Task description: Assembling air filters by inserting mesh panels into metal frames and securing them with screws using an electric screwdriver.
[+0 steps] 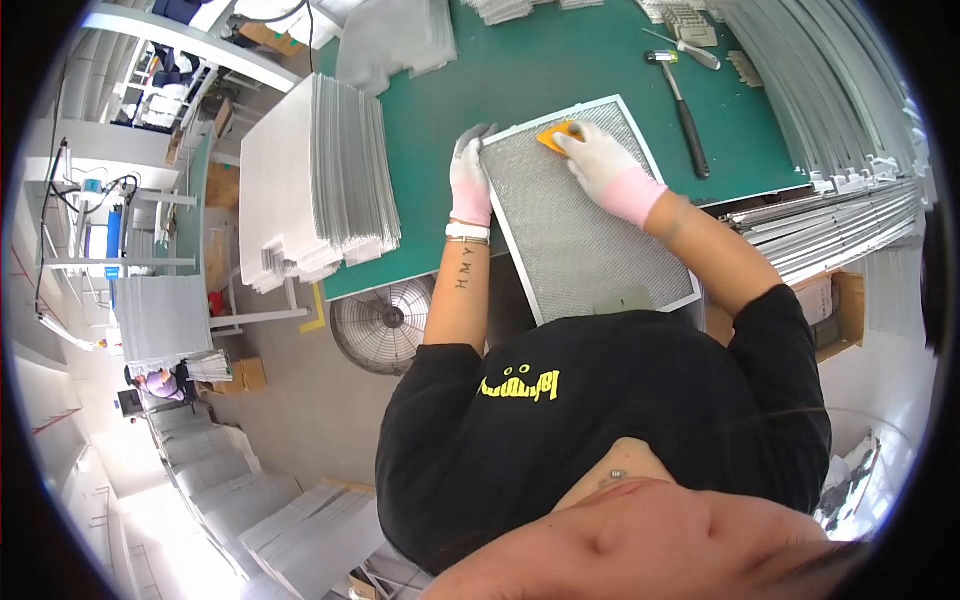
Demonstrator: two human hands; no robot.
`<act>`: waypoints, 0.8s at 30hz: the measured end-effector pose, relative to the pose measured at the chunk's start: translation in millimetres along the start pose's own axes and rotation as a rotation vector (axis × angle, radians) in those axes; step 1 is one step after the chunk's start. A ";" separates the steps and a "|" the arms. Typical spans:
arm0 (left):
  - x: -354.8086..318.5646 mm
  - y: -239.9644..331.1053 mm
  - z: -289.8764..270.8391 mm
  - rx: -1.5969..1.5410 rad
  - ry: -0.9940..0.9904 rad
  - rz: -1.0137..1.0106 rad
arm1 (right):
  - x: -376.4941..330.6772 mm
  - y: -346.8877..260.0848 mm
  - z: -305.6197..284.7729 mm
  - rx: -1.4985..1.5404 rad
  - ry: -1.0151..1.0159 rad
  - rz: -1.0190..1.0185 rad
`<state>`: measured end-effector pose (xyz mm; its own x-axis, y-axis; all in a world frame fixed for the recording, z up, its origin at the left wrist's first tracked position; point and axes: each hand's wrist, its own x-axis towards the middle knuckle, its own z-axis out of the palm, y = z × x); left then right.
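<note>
A rectangular metal mesh filter panel [575,215] with a thin silver frame lies tilted in front of me, its far part over the green table and its near edge against my body. My left hand [471,175], in a white and pink glove, grips the frame at its far left corner. My right hand [603,172], gloved alike, holds an orange scraper [556,137] flat on the mesh near the far edge. The fingers of my right hand are closed round the scraper. A small grey plate [622,300] shows at the panel's near edge.
The green table [500,60] bears a tall stack of pale sheets [320,175] at left. A hammer [685,115] and a screwdriver [690,48] lie at right, beside stacked metal strips [830,90]. Below stands a round floor fan [392,318]. Another person [165,383] is far off at left.
</note>
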<state>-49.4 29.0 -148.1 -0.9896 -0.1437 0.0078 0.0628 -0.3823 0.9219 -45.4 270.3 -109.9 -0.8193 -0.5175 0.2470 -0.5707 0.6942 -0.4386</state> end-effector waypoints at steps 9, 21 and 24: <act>-14.8 10.8 9.8 -0.350 0.146 -0.168 | 19.6 -18.4 27.9 0.075 0.082 -0.010; -13.0 8.2 7.9 -0.522 0.081 -0.210 | 17.9 -13.6 23.3 0.115 0.093 -0.055; -12.5 8.1 8.7 -0.544 0.093 -0.215 | 16.8 -14.5 19.0 0.133 0.122 -0.066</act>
<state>-37.6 35.6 -137.3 -0.9735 -0.0812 -0.2138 -0.0562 -0.8213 0.5678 -49.9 242.1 -115.8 -0.7857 -0.4897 0.3780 -0.6175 0.5845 -0.5263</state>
